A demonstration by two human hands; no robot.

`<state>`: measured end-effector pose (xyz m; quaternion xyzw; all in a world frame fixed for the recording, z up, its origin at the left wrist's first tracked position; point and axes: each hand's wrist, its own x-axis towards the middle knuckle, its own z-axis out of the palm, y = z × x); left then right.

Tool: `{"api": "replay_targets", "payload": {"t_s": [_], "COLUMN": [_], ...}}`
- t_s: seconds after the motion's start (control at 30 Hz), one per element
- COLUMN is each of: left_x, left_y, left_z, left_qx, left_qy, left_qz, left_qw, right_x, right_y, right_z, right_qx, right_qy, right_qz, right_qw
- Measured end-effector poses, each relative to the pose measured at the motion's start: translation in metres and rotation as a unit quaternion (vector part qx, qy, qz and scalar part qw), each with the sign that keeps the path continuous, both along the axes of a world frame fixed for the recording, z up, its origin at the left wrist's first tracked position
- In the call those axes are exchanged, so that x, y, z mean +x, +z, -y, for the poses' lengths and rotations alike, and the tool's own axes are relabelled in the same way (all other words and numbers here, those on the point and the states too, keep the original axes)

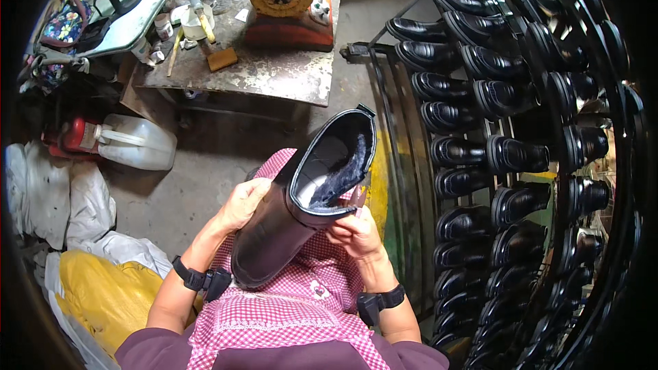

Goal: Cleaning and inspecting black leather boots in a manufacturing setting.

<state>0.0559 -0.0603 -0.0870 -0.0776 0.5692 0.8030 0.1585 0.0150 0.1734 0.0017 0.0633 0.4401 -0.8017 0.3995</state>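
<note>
A tall black boot is held up in front of my checked apron, its toe toward my body and its open top tilted away. Dark fur lining shows inside the shaft. My left hand grips the boot's left side, thumb lying on the leather. With my right hand I pinch the rim of the shaft at the near right side; the fingertips are partly behind the edge. The boot's sole is hidden from view.
To the right stands a metal rack filled with rows of black shoes. A worn workbench ahead carries an orange machine, a brush in a pot and a brown block. At left are a plastic jug and yellow and white sacks.
</note>
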Motion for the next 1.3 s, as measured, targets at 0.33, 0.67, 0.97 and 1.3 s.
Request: {"api": "replay_targets", "payload": {"t_s": [0.33, 0.67, 0.97, 1.3], "left_x": [-0.013, -0.002, -0.006, -0.004], "left_y": [0.019, 0.028, 0.031, 0.042], "left_z": [-0.036, -0.033, -0.034, -0.036], "left_qx": [-0.12, -0.214, -0.232, -0.232], "left_qy": [0.026, -0.003, -0.008, -0.003], "left_qz": [-0.04, -0.013, -0.037, -0.034], "left_qw": [0.992, 0.977, 0.972, 0.972], "right_x": [-0.008, -0.018, -0.03, -0.032], "right_y": [0.018, 0.05, 0.127, 0.141], "right_z": [-0.035, -0.071, -0.052, -0.031], "right_qx": [-0.121, 0.325, 0.588, 0.632], "right_qy": [-0.08, -0.069, 0.063, 0.26], "right_qz": [0.009, -0.227, -0.521, -0.619], "right_qw": [0.989, 0.915, 0.615, 0.386]}}
